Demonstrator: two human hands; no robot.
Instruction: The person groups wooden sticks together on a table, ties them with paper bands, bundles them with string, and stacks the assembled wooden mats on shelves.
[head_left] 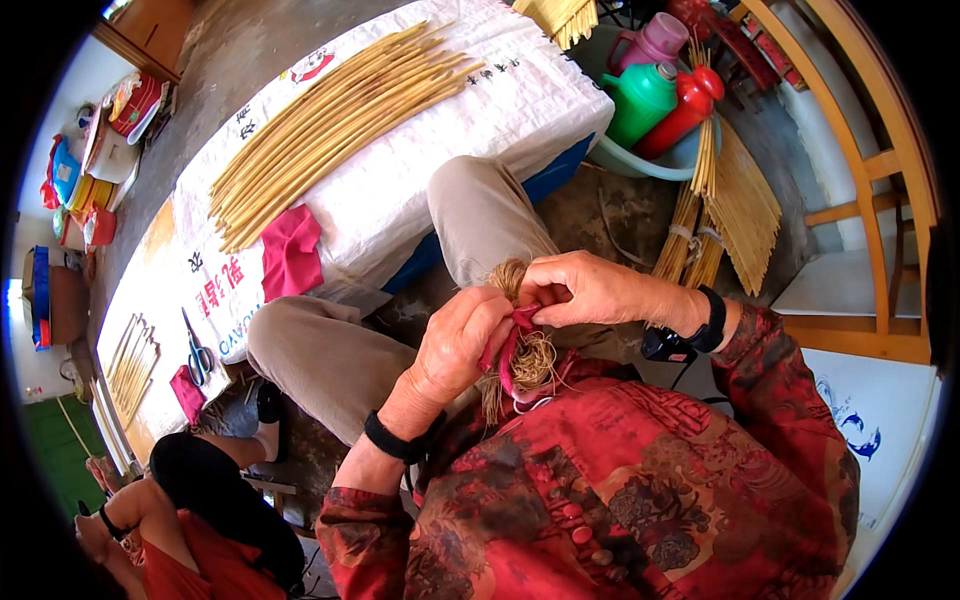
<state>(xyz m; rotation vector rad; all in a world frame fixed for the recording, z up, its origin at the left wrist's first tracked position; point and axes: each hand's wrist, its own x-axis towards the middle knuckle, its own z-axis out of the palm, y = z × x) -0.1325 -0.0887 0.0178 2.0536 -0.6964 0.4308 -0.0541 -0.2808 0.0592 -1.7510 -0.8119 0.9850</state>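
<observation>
A bundle of brown plant fibre (535, 362) is up close to my chest, with a strip of dark pink cloth (508, 358) around it. My left hand (458, 338) is closed, its fingers pinching the cloth strip on the left side of the bundle. From the right, my right hand (580, 290) pinches the same cloth near the bundle's top. The two sets of fingertips are almost touching. Part of the fibre is hidden behind my fingers.
Long straw-coloured stalks (335, 125) lie on a white sheet (520, 110) over the table, beside a pink cloth (292, 252). Scissors (198, 352) lie farther left. At right, a tub (660, 170) holds green and red flasks; stalk bundles (690, 235) stand near it. Another person (200, 530) sits lower left.
</observation>
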